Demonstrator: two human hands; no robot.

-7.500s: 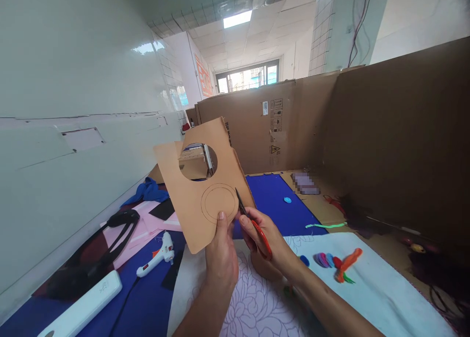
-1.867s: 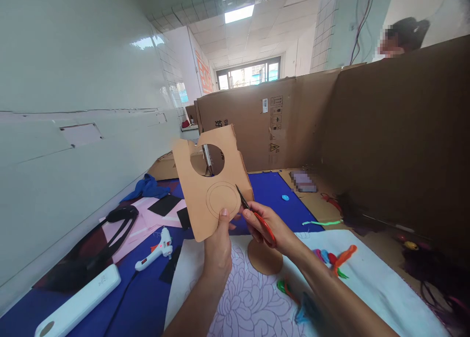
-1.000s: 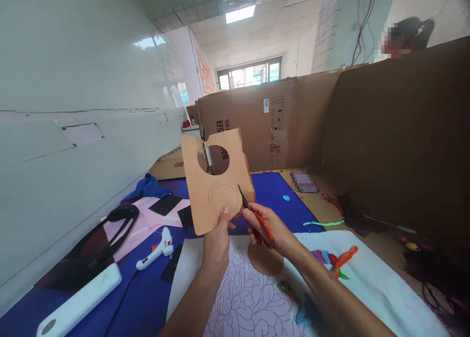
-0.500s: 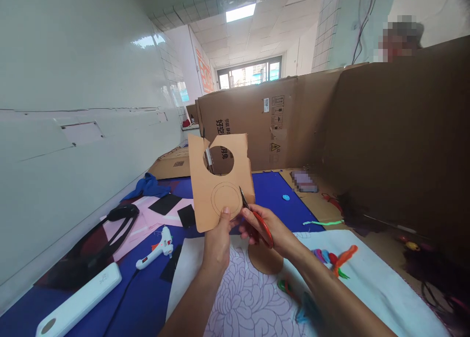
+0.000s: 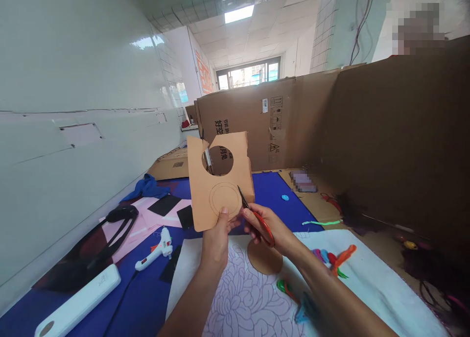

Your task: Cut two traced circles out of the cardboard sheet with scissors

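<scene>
My left hand [image 5: 221, 229] grips the lower edge of a tan cardboard piece [image 5: 198, 195], thumb in front. The piece is held up, with a large round hole in its upper part and two drawn circles, one inside the other, below. My right hand [image 5: 266, 224] is closed on red-handled scissors [image 5: 263, 228]. Their dark blades point up and left, by the right side of the drawn circles. Beneath my hands, a round brown disc [image 5: 265, 259] lies on white cloth [image 5: 235, 298] with a printed flower pattern.
A white glue gun [image 5: 156, 251], a long white device [image 5: 79, 302], pink sheets [image 5: 141, 219] and black pieces lie at left. Colourful thread bundles [image 5: 343, 259] rest on the cloth at right. Large cardboard walls [image 5: 304, 116] stand behind; a person's head shows beyond them.
The cardboard piece and both hands have shifted very slightly left in view. My grips look the same. The person's head behind the cardboard has moved right.
</scene>
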